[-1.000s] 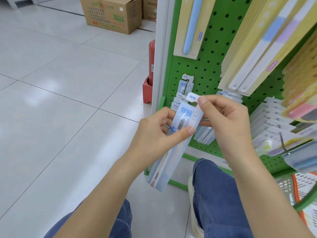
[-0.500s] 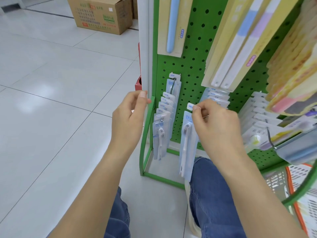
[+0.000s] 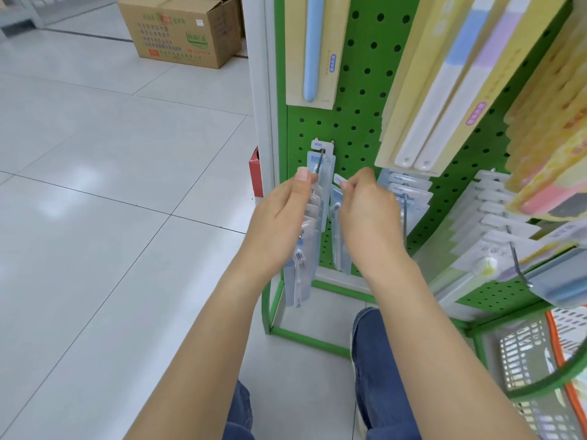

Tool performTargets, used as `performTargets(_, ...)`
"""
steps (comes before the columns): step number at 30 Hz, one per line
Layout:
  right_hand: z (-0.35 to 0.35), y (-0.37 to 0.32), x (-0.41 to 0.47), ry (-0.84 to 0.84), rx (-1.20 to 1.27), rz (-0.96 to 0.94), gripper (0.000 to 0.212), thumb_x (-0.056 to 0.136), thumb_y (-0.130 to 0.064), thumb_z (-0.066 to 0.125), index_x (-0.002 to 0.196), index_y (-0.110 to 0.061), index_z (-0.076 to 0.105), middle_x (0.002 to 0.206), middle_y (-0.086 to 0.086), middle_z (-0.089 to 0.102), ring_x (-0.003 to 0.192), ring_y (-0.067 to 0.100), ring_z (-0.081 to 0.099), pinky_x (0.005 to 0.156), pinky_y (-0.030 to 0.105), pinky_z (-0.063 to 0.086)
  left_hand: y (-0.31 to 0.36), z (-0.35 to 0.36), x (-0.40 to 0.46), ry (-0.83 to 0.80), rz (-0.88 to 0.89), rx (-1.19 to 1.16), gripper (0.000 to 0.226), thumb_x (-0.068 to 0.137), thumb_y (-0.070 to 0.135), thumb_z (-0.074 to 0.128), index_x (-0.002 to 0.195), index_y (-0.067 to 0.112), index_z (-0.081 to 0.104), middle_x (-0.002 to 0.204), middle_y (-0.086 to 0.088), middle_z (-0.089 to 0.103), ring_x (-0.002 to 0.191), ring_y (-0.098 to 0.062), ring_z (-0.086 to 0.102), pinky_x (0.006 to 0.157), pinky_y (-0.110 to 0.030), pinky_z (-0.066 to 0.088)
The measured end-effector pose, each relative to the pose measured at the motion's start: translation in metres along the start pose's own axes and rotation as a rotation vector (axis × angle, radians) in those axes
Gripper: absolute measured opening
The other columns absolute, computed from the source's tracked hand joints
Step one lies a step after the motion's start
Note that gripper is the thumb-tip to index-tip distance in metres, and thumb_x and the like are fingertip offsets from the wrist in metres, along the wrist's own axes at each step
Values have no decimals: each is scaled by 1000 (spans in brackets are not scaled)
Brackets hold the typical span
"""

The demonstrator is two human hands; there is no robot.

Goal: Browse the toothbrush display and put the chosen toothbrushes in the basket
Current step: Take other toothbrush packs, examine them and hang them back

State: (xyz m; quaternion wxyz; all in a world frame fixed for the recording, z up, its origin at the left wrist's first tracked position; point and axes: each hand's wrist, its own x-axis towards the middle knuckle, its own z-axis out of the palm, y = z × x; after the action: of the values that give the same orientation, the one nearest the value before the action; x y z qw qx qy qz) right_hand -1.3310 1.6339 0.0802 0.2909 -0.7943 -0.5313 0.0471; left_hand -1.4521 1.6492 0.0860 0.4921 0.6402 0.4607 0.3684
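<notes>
While the right hand (image 3: 370, 214) pinches the top tab of a clear toothbrush pack (image 3: 340, 236) that hangs down in front of the green pegboard (image 3: 355, 90), the left hand (image 3: 279, 223) reaches to the hook (image 3: 319, 163) at the board's left edge, thumb up by the wire and fingers among the row of packs (image 3: 300, 265) hanging there; whether it grips one of them cannot be told, since the fingers are hidden behind the hand. Judging from this, the browsing is in hand and the picking is only partly done: one pack is off its hook and held, well apart from the basket (image 3: 524, 354), which sits low at the right under the display. What lies inside it is too blurred to make out, so how many packs are already chosen cannot be said. Left to do, it seems, is to settle on the held pack and carry it down and right into the basket.
</notes>
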Motion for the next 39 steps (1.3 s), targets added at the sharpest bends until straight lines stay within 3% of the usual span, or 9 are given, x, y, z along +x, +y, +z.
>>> performTargets(3, 11, -1, 7, 7, 103, 8, 21, 104, -17, 39, 107, 0, 53, 94, 16, 65, 86, 33, 59, 61, 36, 36, -3, 0, 2, 14, 20, 6, 39, 102, 48, 28, 99, 26, 60, 82, 22, 50, 71, 25, 46, 70, 0, 37)
performTargets(8, 26, -4, 17, 98, 316, 14, 19, 102, -19, 43, 102, -8, 59, 84, 4, 61, 82, 26, 56, 69, 38, 37, -8, 0, 8, 41, -73, -74, 52, 99, 54, 23, 125, 32, 63, 119, 22, 56, 108, 14, 49, 76, 4, 38)
performTargets(11, 34, -7, 16, 113, 408, 14, 19, 100, -24, 49, 98, -13, 63, 85, 1, 67, 81, 21, 58, 72, 37, 41, -8, -1, 14, 51, -143, -190, 54, 100, 55, 21, 123, 31, 62, 127, 13, 61, 120, -2, 53, 97, -14, 41)
performTargets(16, 35, -4, 22, 50, 760, 193, 11, 90, -20, 67, 80, -24, 64, 80, -14, 66, 79, 4, 63, 80, 25, 50, -1, -3, 15, 76, -200, -292, 54, 102, 53, 21, 125, 24, 60, 109, 16, 63, 109, 1, 58, 82, -12, 42)
performTargets(21, 33, -3, 28, -20, 1018, 372, 18, 90, -34, 66, 92, -16, 67, 86, -13, 66, 64, -17, 55, 61, 0, 40, -1, -5, 13, 74, -200, -262, 55, 102, 52, 21, 124, 23, 62, 108, 18, 64, 105, 7, 58, 79, -10, 42)
performTargets(25, 36, -6, 33, 116, 972, 360, 22, 100, -26, 50, 99, -9, 64, 94, -11, 66, 79, -2, 59, 87, 23, 46, -2, -5, 12, 81, -197, -265, 55, 103, 50, 20, 125, 21, 61, 105, 19, 63, 102, 9, 56, 89, -11, 40)
performTargets(29, 39, -3, 37, 131, 966, 348, 29, 103, -26, 43, 127, -18, 58, 120, -15, 57, 112, 1, 52, 94, 16, 34, -4, -4, 15, 75, -208, -263, 55, 103, 50, 21, 125, 22, 62, 119, 11, 64, 109, 1, 58, 98, -21, 40)
performTargets(33, 45, 0, 46, 107, 934, 336, 29, 102, -22, 44, 127, -20, 59, 124, -9, 59, 120, 8, 51, 100, 21, 36, -6, -4, 17, 61, -203, -237, 52, 102, 52, 22, 122, 27, 63, 117, 15, 63, 103, 8, 55, 86, -14, 39)
performTargets(39, 52, 1, 57, 55, 877, 319, 17, 97, -19, 53, 111, -20, 62, 89, -18, 58, 84, -2, 55, 91, 25, 46, -3, -6, 18, 37, -186, -232, 41, 103, 47, 26, 89, 38, 64, 82, 31, 66, 79, 21, 59, 59, 1, 41)
